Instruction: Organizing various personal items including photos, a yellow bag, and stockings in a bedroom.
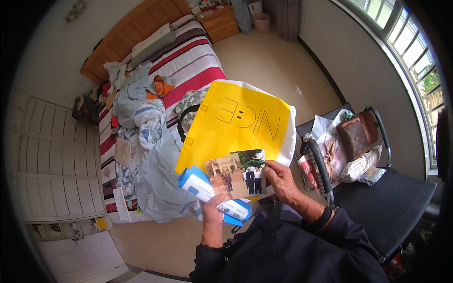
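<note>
My left hand grips a rolled blue-and-white printed sheet, with its thumb on the lower edge of a photograph of a person before an arched building. My right hand pinches the right edge of a second photograph showing several people standing under trees. The first photograph overlaps the second one's left part. Just beyond both hands is a large yellow-and-white bag bearing a smiley and printed letters, with a black handle on its left side. Some fingers of both hands are hidden.
To the left, a striped bed bears heaped clothes, a camouflage item and a pillow. A black armchair at right carries a brown handbag and cloth items. A wooden nightstand and bin stand at the back.
</note>
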The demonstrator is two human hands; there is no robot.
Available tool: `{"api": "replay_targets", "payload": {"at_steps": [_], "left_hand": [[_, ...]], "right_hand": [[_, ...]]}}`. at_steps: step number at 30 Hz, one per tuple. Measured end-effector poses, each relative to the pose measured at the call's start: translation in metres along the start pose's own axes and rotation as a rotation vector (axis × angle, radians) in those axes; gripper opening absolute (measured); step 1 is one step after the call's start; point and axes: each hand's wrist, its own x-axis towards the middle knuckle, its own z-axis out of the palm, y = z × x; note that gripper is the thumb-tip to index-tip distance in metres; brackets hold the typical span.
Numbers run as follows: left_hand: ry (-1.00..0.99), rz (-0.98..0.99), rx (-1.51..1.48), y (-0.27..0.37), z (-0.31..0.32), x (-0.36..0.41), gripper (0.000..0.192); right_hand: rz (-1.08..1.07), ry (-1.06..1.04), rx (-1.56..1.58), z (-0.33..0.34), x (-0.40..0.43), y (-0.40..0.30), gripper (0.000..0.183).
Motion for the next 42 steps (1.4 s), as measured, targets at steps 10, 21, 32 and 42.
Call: {"api": "replay_targets", "payload": {"at_steps": [10, 21, 32, 42], "left_hand": [[0.017, 0.023, 0.021, -0.006, -0.018, 0.002, 0.068], [0.055, 0.027, 0.053, -0.001, 0.002, -0.002, 0.026], [0.065, 0.011, -0.004, -0.001, 0.001, -0.003, 0.024], [0.130, 0.043, 0.036, 0.000, 0.011, -0.006, 0.022]], "right_hand": [[0.033, -0.028, 0.102, -0.004, 0.000, 0.009, 0.034], [0.038, 0.000, 0.102, -0.005, 0.000, 0.012, 0.032], [0.046, 0.013, 0.166, -0.007, 0.002, 0.016, 0.034], [0.055, 0.013, 0.152, -0.006, 0.002, 0.013, 0.034]]}}
